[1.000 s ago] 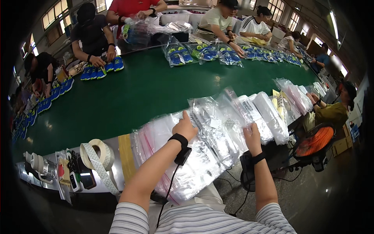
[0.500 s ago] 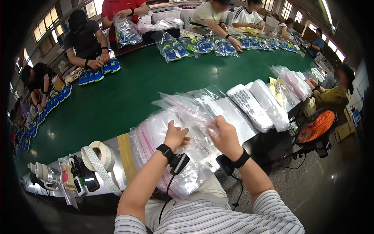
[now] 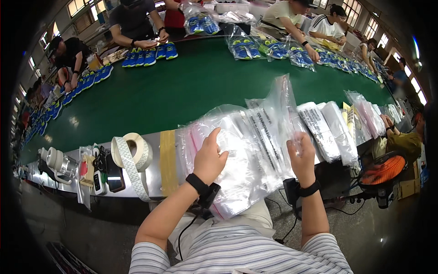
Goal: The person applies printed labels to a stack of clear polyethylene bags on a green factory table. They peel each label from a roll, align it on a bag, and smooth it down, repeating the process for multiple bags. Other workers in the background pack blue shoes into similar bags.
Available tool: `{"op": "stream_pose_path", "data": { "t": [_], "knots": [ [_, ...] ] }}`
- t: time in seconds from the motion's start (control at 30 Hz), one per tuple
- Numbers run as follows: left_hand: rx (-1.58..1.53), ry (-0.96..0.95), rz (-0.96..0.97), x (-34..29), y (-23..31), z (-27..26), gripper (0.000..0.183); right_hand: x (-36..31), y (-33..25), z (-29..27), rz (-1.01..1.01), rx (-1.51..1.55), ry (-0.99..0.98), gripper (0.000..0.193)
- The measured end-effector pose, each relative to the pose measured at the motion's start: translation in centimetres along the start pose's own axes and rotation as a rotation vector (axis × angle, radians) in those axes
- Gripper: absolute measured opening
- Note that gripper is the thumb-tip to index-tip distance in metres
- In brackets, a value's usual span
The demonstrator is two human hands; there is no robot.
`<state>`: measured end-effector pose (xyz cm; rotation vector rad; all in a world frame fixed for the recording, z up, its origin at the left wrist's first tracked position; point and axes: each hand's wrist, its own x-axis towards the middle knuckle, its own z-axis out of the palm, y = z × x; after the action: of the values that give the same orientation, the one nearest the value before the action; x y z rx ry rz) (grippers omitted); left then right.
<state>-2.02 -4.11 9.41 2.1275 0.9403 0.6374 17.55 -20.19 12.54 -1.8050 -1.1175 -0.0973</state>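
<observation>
My left hand hovers over or rests on a stack of clear plastic bags, index finger and thumb apart and nothing visible in its grip. Pink seal strips run along the left side of that stack. My right hand is closed on a clear plastic bag, which stands up crumpled to the left of its thumb. Printed clear bags lie between my hands, overlapping the stack. Both wrists wear black straps with small dark devices.
To the left are a tape roll, a phone and a clear tape dispenser. Folded bag bundles lie right, near an orange fan. Across the green belt, people handle blue shoes.
The bag in my right hand has swung rightward and upright, away from my left hand. My left index finger now stretches out. The whole view has shifted, so the far shoes appear further right.
</observation>
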Motion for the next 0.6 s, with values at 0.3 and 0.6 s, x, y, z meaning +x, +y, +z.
{"op": "stream_pose_path", "data": {
  "t": [0.3,0.6],
  "knots": [
    [-0.233,0.06,-0.141,-6.3,-5.3,-3.1,0.044,-4.2,-4.1,9.3,-0.492,-0.203,-0.738,0.033],
    [-1.087,-0.059,-0.574,-6.1,-8.0,-3.9,0.056,-7.4,-1.9,10.1,-0.503,-0.099,-0.768,0.053]
  ]
}}
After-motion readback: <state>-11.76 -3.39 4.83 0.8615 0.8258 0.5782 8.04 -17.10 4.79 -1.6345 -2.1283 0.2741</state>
